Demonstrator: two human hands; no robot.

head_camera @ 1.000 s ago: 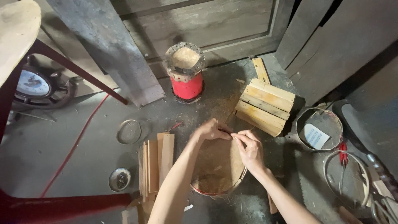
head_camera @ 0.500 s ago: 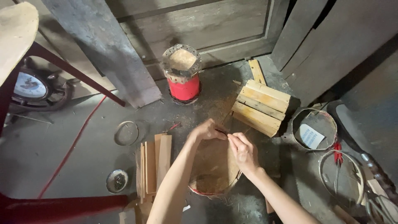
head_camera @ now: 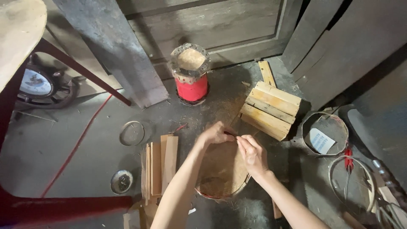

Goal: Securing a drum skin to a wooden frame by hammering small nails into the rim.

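Note:
A round sieve-like frame with a thin metal rim and a brownish mesh bottom (head_camera: 220, 174) lies on the dark floor in front of me. My left hand (head_camera: 216, 133) rests at its far rim with the fingers closed. My right hand (head_camera: 252, 152) sits just right of it, pinching a small dark tool (head_camera: 231, 134) whose tip reaches the left hand's fingers at the rim. Both forearms come in from the bottom edge and cover part of the frame.
A red can with a grimy top (head_camera: 190, 74) stands ahead. Stacked pale wood blocks (head_camera: 271, 110) lie at right, thin wood slats (head_camera: 161, 165) at left. Round rims (head_camera: 324, 133) and a red-handled tool (head_camera: 348, 157) lie right. A metal ring (head_camera: 132, 133), a small lid (head_camera: 121, 181), a dial scale (head_camera: 36, 82).
The hands stay at the far rim of the frame, with only a small shift of the fingers. The view has drifted slightly.

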